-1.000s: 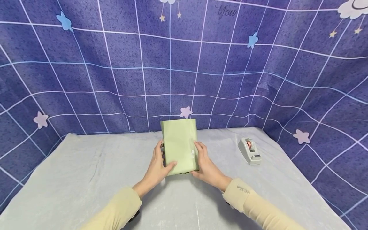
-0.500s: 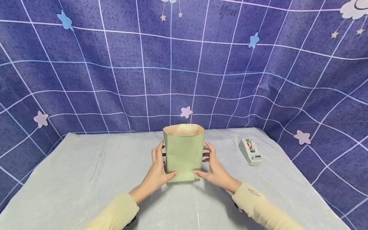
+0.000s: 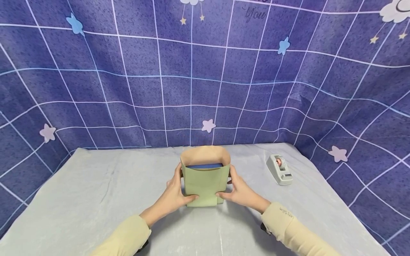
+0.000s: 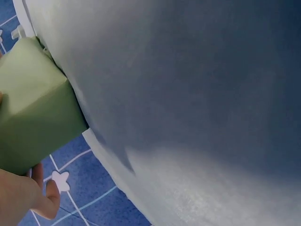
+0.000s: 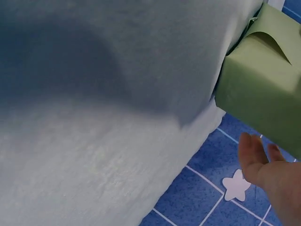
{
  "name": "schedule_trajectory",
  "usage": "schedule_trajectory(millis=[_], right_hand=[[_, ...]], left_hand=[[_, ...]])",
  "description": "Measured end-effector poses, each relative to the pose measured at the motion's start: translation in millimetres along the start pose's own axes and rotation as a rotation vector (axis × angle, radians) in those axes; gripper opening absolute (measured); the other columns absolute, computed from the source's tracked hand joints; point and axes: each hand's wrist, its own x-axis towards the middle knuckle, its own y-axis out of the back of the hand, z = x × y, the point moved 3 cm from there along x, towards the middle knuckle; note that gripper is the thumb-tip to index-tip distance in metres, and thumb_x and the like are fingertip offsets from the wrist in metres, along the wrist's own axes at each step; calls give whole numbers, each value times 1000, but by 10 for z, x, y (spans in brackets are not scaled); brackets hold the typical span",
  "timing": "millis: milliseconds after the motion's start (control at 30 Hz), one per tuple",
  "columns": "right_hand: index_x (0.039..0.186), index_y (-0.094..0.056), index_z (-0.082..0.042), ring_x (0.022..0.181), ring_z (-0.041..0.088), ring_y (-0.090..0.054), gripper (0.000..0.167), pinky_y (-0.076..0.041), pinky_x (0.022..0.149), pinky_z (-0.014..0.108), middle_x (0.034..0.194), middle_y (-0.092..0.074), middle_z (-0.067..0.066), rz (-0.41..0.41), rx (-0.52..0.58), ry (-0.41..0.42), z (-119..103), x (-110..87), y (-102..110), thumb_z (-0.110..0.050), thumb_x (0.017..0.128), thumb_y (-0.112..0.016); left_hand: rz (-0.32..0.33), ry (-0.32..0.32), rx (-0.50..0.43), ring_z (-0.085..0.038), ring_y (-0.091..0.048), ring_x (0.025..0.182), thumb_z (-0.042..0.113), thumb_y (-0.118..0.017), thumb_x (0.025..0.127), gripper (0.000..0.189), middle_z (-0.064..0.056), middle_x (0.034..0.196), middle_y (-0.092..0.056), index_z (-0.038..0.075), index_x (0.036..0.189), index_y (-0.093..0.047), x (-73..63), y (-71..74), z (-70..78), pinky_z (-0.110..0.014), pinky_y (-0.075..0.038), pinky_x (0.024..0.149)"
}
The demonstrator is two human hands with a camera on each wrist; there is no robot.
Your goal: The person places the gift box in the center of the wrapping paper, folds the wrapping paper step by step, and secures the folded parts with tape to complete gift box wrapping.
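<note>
A green paper bag (image 3: 205, 185) stands upright on the table in the head view, its tan inside showing at the open top. Something blue with a flat edge (image 3: 205, 166) sits within it, mostly hidden by the paper. My left hand (image 3: 174, 190) holds the bag's left side, thumb across the lower front. On the opposite side my right hand (image 3: 238, 190) holds it the same way, thumb on the front and fingers along the side. In the right wrist view a paper flap (image 5: 270, 44) lifts a little from the bag's surface.
A pale grey tape dispenser (image 3: 279, 170) with a pinkish roll stands at the back right of the table. The table has a light grey cloth cover (image 3: 112, 185). Behind and to the right hangs a blue curtain (image 3: 128, 89) with grid lines and stars.
The bag was raised with its front facing me; it has come down and tipped upright, so the open top and blue thing inside now show. My right hand has shifted outward.
</note>
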Motion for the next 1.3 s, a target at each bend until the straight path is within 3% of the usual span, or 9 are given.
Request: schedule_trajectory(millis=[233,367,667,800,933,1300], right_hand=[[131,-26,-2,108,20,-50,77,-47,83,32,124,-48,10,-30,-2,-54,-94,45,-26,-4,72,-75],[132,-25,3,105,25,-52,76,-48,82,31,119,-50,15,-29,-8,-61,-279,67,11,1,72,-73],[132,-28,6,104,18,-50,67,-45,86,36,114,-53,10,7,17,-63,-469,97,102,-7,80,-68],[134,-28,2,103,17,-49,63,-44,86,31,114,-53,9,66,18,-29,-357,143,92,-8,84,-64],[136,-28,-10,105,16,-49,60,-44,87,33,116,-51,6,124,46,-58,-196,179,81,-16,87,-61],[136,-30,-13,96,20,-52,55,-44,82,31,115,-54,7,243,58,-113,-226,263,128,-23,90,-58]], left_hand=[[6,-5,4,-30,-46,119,20,-85,59,117,-14,126,-49,8,145,-7,39,34,17,-53,-25,93],[-4,-6,25,-30,-47,118,21,-84,60,113,-14,127,-49,6,144,-9,54,44,2,-53,-26,93],[-9,17,-17,-24,-45,120,40,-73,74,96,-6,126,-51,15,145,-14,118,118,44,-58,-24,98],[31,6,-27,-26,-46,121,40,-69,79,86,-8,126,-52,14,144,-19,181,166,99,-57,-27,100],[58,6,-46,-27,-45,123,39,-64,84,77,-12,129,-51,11,142,-22,240,205,151,-53,-31,102],[158,-9,-47,-23,-55,107,35,-63,85,61,-10,118,-58,11,134,-34,313,220,201,-47,-41,94]])
